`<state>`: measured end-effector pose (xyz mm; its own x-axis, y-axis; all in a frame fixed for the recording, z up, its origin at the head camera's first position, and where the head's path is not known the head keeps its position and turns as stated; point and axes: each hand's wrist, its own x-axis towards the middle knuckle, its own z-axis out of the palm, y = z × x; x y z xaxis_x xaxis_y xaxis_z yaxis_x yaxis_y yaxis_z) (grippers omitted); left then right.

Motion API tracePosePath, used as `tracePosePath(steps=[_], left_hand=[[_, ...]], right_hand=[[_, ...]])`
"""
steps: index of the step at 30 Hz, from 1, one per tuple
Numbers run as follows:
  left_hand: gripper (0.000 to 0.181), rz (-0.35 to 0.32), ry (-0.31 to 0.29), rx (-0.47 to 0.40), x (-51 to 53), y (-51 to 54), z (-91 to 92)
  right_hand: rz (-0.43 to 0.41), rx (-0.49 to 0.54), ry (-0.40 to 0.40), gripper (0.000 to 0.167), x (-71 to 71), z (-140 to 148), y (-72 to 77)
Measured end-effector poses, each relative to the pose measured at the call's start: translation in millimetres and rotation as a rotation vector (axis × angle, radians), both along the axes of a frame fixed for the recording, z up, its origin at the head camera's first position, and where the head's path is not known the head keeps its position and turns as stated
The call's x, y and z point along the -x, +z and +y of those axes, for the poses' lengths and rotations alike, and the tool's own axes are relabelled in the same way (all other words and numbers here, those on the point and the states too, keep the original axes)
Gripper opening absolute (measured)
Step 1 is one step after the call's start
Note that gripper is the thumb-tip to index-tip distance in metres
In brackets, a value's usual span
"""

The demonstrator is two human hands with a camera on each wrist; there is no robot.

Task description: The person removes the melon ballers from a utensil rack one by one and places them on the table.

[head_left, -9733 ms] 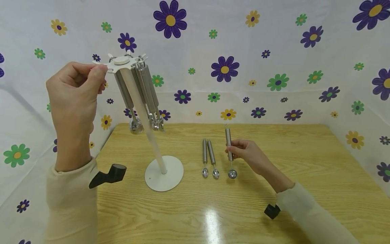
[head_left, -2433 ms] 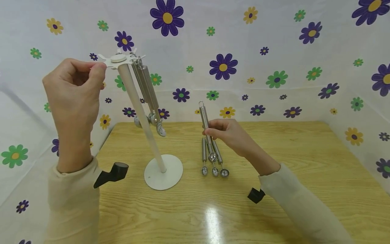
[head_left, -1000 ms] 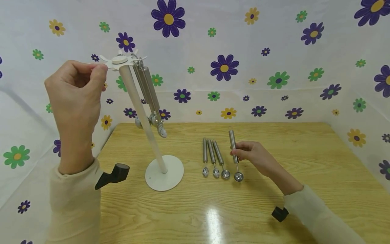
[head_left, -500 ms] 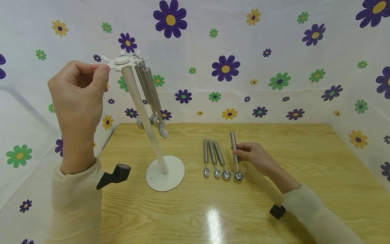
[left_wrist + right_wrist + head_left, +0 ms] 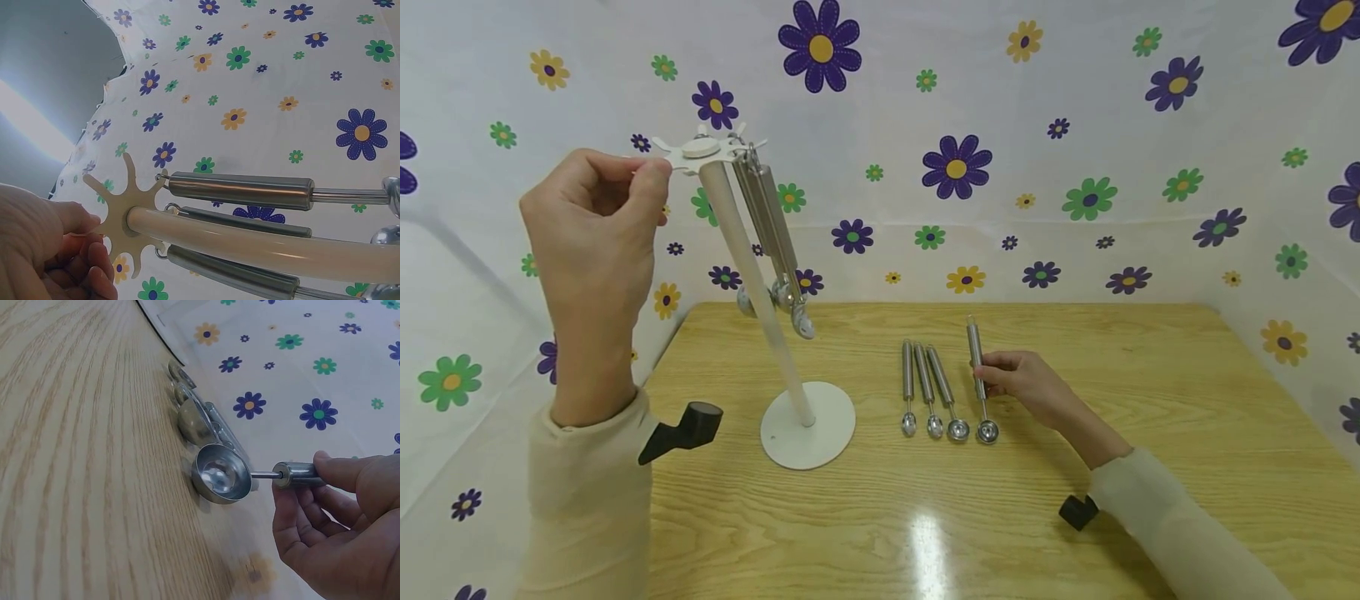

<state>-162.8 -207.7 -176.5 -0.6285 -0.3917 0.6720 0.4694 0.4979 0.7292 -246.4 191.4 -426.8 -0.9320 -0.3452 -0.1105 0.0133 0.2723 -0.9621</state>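
Note:
My left hand point(image 5: 595, 217) pinches one arm of the white rotating top point(image 5: 702, 150) of a hanging rack; the left wrist view shows thumb and fingertip on that arm. Several steel-handled scoops point(image 5: 767, 217) hang by loops from the rack's far and right side. My right hand point(image 5: 1026, 382) grips the steel handle of a melon baller point(image 5: 974, 350), its round bowl low at the wood in the right wrist view, where I cannot tell whether it touches. To its left, three more scoops point(image 5: 924, 383) lie in a row, two with narrow bowls and one with a round bowl.
The rack's round white base point(image 5: 807, 427) stands on the wooden table point(image 5: 820, 533), left of the row. A flower-printed cloth point(image 5: 880, 108) hangs behind and along the sides. Black camera mounts point(image 5: 696, 425) sit at both wrists.
Since the oldest frame, a third scoop has joined the row and fewer scoops hang on the rack. The held melon baller, earlier lifted above the row, is now low at its right end.

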Motion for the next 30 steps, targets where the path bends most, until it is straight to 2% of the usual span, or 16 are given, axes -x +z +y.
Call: tracePosePath(steps=[5, 17, 30], left_hand=[[0.017, 0.000, -0.005, -0.008, 0.3, 0.0, 0.1], [0.020, 0.002, -0.003, 0.006, -0.3, -0.4, 0.1], [0.019, 0.004, -0.005, 0.001, -0.6, -0.7, -0.2]], right_hand=[[0.000, -0.002, -0.007, 0.042, 3.4, -1, -2.6], [0.017, -0.134, -0.048, 0.045, 16.0, -6, -15.3], [0.009, -0.216, -0.012, 0.042, 22.4, -13, -11.5]])
